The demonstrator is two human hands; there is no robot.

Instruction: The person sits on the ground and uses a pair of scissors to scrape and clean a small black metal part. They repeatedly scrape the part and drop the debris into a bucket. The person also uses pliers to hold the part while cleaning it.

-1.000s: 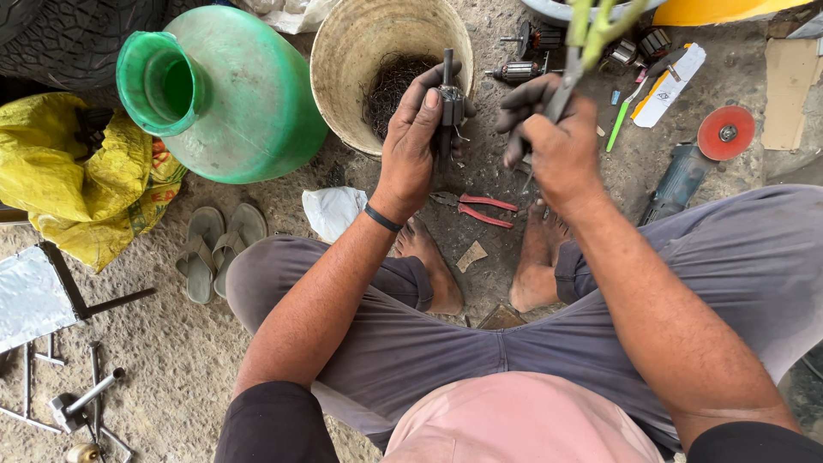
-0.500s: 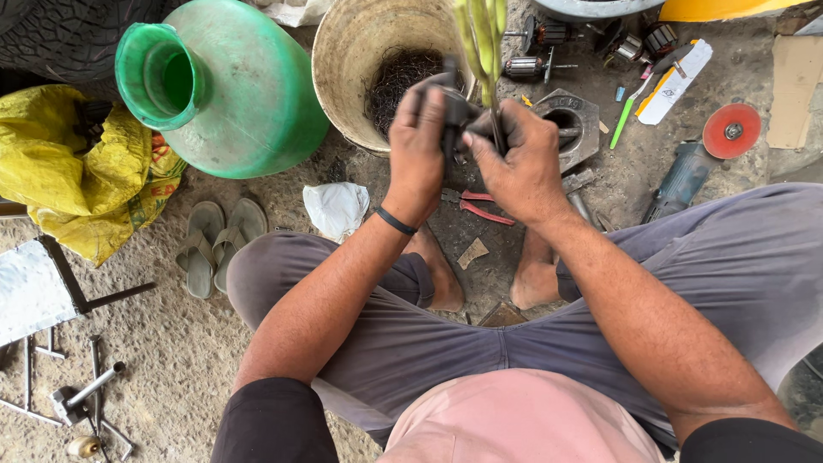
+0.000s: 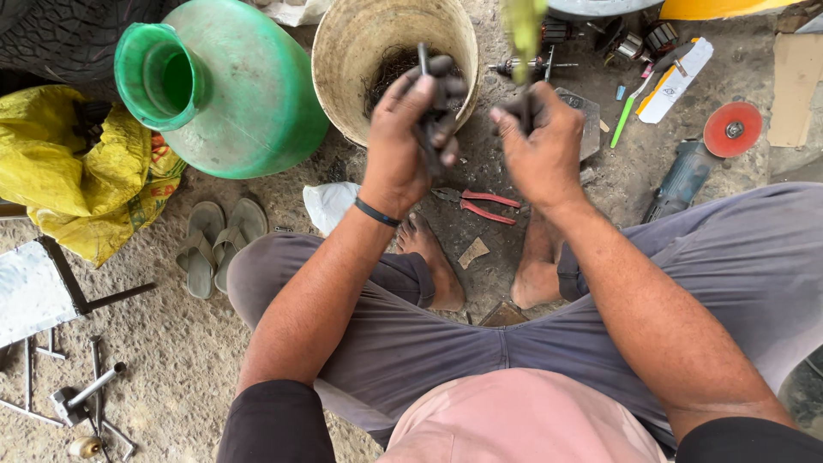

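My left hand [image 3: 410,129] is raised and grips a dark, greasy metal part [image 3: 433,94] with a thin shaft sticking up, held in front of the tan bucket [image 3: 347,43]. My right hand [image 3: 542,141] is beside it, closed around the handle of a blurred yellow-green tool [image 3: 523,26] that points up and away. The two hands are a short gap apart. Below them, red-handled pliers [image 3: 476,204] lie on the ground between my bare feet.
A green plastic jug [image 3: 244,94] lies left of the bucket, by a yellow sack [image 3: 60,171] and sandals [image 3: 214,244]. An angle grinder with a red disc [image 3: 729,129], a small motor armature [image 3: 523,64] and a toothbrush [image 3: 626,110] lie at right. Metal rods [image 3: 77,394] lie bottom left.
My hands were pressed together over the part half a second ago; now they have drawn apart and risen, the left keeping the dark part, the right keeping the tool.
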